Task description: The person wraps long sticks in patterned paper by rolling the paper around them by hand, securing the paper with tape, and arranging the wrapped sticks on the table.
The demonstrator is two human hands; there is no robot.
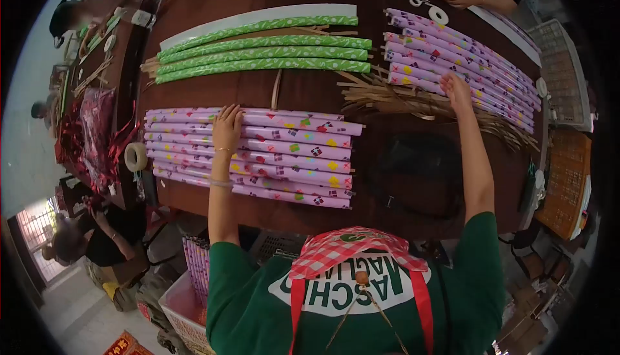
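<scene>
Left hand (228, 127) on 1 lilac roll stack (294, 147), right hand (456, 90) at another stack (466, 64).

- Left lilac rolls (303, 150): in front of you on your left, a row of long, slim, glossy tubes, printed with small red, yellow and green motifs, lies flat and side by side across the brown table (310, 93), right ends slightly uneven.
- Right lilac rolls (426, 51): on your right, farther off, matching tubes lie close together at a slant, their left ends staggered.
- Brown strips (371, 96): thin, loose and untidy, they lie in a heap along your side of the right lilac rolls.
</scene>
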